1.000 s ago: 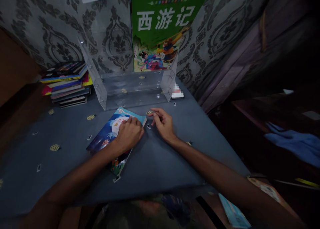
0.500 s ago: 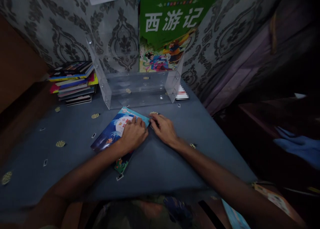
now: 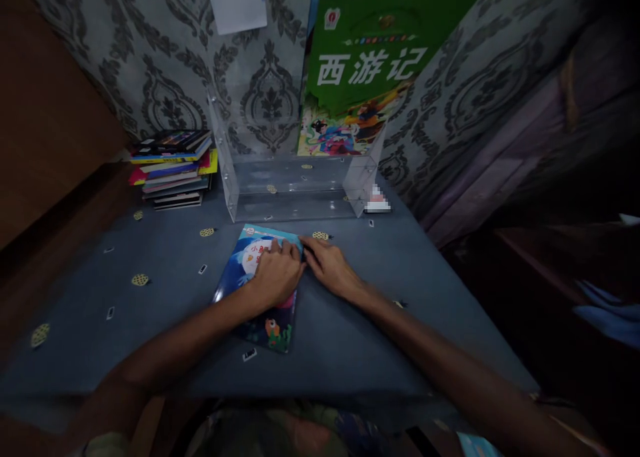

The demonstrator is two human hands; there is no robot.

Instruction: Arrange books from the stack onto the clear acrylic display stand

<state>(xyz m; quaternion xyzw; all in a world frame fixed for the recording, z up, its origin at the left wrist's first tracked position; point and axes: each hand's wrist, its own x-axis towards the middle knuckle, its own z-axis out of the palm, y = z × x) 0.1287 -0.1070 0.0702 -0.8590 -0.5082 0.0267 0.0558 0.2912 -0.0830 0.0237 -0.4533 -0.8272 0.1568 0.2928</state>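
Your left hand [image 3: 277, 275] lies flat, palm down, on the blue picture book [image 3: 260, 287], which rests on the desk [image 3: 350, 337] just in front of the clear acrylic rack [image 3: 295, 187]. Your right hand [image 3: 333, 267] sits at the book's three o'clock edge, fingers curled in against its upper right corner; whether they have pinched the cover yet I cannot tell. Judging from that, you look to be working the book's edge up off the surface. Keep the left palm pressing so the book does not slide, and work the right fingertips under the corner rather than dragging it (the cover looks glossy, so it may slip). At the rack's one o'clock a green book [image 3: 365, 77] leans upright against the wall, and a stack of books [image 3: 173, 167] lies at ten o'clock from your hands, well apart.
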